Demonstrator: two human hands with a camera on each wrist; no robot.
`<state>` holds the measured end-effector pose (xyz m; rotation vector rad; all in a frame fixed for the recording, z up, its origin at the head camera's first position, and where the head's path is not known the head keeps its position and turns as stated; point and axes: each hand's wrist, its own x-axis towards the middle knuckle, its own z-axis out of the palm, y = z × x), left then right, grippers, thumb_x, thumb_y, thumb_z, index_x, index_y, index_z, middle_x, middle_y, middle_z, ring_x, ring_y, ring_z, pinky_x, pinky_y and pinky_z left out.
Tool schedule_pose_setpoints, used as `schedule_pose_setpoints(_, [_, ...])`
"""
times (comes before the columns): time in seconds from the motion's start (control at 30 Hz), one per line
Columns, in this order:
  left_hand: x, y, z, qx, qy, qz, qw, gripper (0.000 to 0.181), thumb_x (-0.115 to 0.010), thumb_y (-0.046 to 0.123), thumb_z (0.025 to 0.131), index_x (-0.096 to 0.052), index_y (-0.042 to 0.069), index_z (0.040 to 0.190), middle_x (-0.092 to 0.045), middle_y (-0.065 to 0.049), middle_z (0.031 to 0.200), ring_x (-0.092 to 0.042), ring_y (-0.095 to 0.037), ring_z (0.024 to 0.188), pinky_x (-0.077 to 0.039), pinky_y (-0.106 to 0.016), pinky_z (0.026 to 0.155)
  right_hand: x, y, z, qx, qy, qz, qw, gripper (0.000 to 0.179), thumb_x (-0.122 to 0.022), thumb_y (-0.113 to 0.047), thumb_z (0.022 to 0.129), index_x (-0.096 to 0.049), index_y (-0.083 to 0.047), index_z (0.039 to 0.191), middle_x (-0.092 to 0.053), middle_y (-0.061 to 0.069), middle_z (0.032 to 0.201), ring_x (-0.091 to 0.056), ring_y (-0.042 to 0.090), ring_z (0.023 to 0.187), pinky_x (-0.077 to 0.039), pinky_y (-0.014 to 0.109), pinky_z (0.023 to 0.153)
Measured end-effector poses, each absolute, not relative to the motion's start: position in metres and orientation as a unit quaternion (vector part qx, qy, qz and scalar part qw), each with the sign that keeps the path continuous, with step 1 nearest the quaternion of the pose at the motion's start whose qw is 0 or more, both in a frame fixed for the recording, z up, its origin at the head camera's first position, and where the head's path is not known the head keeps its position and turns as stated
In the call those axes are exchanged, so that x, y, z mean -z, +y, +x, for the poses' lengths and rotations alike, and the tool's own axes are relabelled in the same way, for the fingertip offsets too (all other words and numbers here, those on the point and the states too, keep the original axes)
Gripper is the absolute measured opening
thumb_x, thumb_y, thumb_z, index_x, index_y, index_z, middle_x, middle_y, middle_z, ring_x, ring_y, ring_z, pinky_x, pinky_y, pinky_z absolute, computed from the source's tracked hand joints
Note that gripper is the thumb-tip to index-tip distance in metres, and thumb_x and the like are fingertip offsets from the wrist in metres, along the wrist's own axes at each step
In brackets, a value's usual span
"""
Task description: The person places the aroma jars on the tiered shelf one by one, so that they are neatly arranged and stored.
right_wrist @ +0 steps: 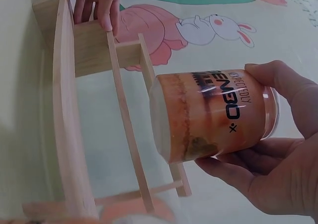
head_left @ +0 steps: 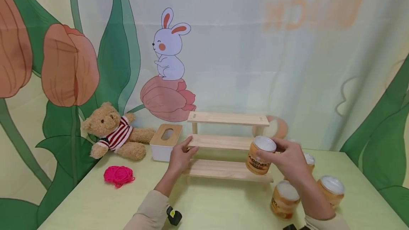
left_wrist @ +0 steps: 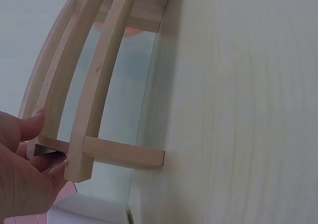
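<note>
A three-tier wooden shelf (head_left: 223,168) stands on the table. My left hand (head_left: 181,155) grips the left end of its middle tier; in the left wrist view the thumb lies on one side of the board and the fingers on the other. My right hand (head_left: 292,159) holds a jar (head_left: 257,160) with an orange printed label and a whitish top, in front of the shelf's right end. In the right wrist view, thumb and fingers clasp this jar (right_wrist: 213,117) near its clear rim, while the shelf (right_wrist: 69,110) stands beyond it.
Three similar jars stand on the right: one nearer the front (head_left: 285,201), one farther right (head_left: 332,189) and one partly behind the right hand (head_left: 310,160). At the left are a tissue box (head_left: 161,148), a teddy bear (head_left: 118,134) and pink yarn (head_left: 119,176). A printed curtain (head_left: 230,45) hangs behind.
</note>
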<state>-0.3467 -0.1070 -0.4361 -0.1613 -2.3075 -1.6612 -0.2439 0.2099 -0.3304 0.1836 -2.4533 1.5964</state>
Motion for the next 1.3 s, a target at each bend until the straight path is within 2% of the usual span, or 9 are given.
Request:
schedule_pose_setpoints(0.13, [0.435, -0.107, -0.347, 0.582, -0.799, -0.049, 0.142, 0.053, -0.072, 0.018, 0.095, -0.055, 0.010, 0.145, -0.063, -0.019, 0.131, -0.068, -0.025, 0.104, -0.047, -0.022, 0.066, 0.326, 0.196, -0.254, -0.534, -0.835, 0.073, 0.110, 0.069, -0.085, -0.035, 0.081, -0.060, -0.002, 0.137, -0.067, 0.015, 0.119, -0.060, 0.024, 0.105, -0.051, 0.033, 0.081])
schedule_pose_setpoints(0.27, [0.435, -0.107, -0.347, 0.585, -0.797, -0.052, 0.141, 0.053, -0.072, 0.018, 0.095, -0.055, 0.009, 0.144, -0.060, -0.018, 0.136, -0.067, -0.026, 0.107, -0.048, -0.022, 0.067, 0.323, 0.184, -0.266, -0.548, -0.824, 0.100, 0.106, 0.065, -0.085, -0.033, 0.081, -0.062, -0.003, 0.135, -0.067, 0.015, 0.120, -0.062, 0.026, 0.106, -0.052, 0.036, 0.083])
schedule_pose_setpoints(0.57, [0.436, -0.109, -0.346, 0.584, -0.798, -0.046, 0.142, 0.054, -0.072, 0.018, 0.094, -0.054, 0.008, 0.145, -0.061, -0.018, 0.134, -0.066, -0.025, 0.109, -0.049, -0.022, 0.069, 0.309, 0.161, -0.295, -0.543, -0.823, 0.134, 0.103, 0.064, -0.085, -0.033, 0.081, -0.063, -0.002, 0.132, -0.066, 0.016, 0.123, -0.063, 0.029, 0.109, -0.053, 0.045, 0.088])
schedule_pose_setpoints(0.83, [0.438, -0.107, -0.349, 0.589, -0.794, -0.051, 0.141, 0.053, -0.073, 0.018, 0.094, -0.056, 0.009, 0.144, -0.067, -0.020, 0.123, -0.065, -0.017, 0.092, -0.043, -0.021, 0.058, 0.295, 0.153, -0.315, -0.519, -0.838, 0.122, 0.115, 0.065, -0.084, -0.032, 0.082, -0.061, -0.002, 0.135, -0.065, 0.017, 0.125, -0.062, 0.031, 0.112, -0.052, 0.048, 0.089])
schedule_pose_setpoints(0.97, [0.440, -0.108, -0.348, 0.598, -0.787, -0.052, 0.139, 0.054, -0.073, 0.017, 0.094, -0.055, 0.009, 0.144, -0.067, -0.019, 0.122, -0.063, -0.014, 0.087, -0.042, -0.020, 0.057, 0.287, 0.146, -0.328, -0.517, -0.838, 0.122, 0.127, 0.062, -0.083, -0.032, 0.083, -0.063, -0.002, 0.133, -0.065, 0.017, 0.124, -0.061, 0.031, 0.111, -0.052, 0.048, 0.089])
schedule_pose_setpoints(1.17, [0.440, -0.109, -0.348, 0.596, -0.789, -0.057, 0.142, 0.053, -0.072, 0.018, 0.094, -0.056, 0.010, 0.144, -0.061, -0.017, 0.135, -0.065, -0.020, 0.100, -0.046, -0.021, 0.064, 0.275, 0.134, -0.348, -0.525, -0.832, 0.117, 0.140, 0.055, -0.081, -0.030, 0.084, -0.065, -0.003, 0.130, -0.065, 0.016, 0.123, -0.061, 0.031, 0.110, -0.052, 0.048, 0.087])
schedule_pose_setpoints(1.3, [0.439, -0.110, -0.348, 0.591, -0.792, -0.058, 0.143, 0.053, -0.072, 0.019, 0.094, -0.056, 0.011, 0.144, -0.060, -0.018, 0.135, -0.065, -0.024, 0.105, -0.048, -0.022, 0.066, 0.272, 0.124, -0.362, -0.533, -0.825, 0.112, 0.149, 0.049, -0.080, -0.028, 0.085, -0.067, -0.002, 0.125, -0.065, 0.017, 0.121, -0.061, 0.032, 0.110, -0.052, 0.048, 0.087])
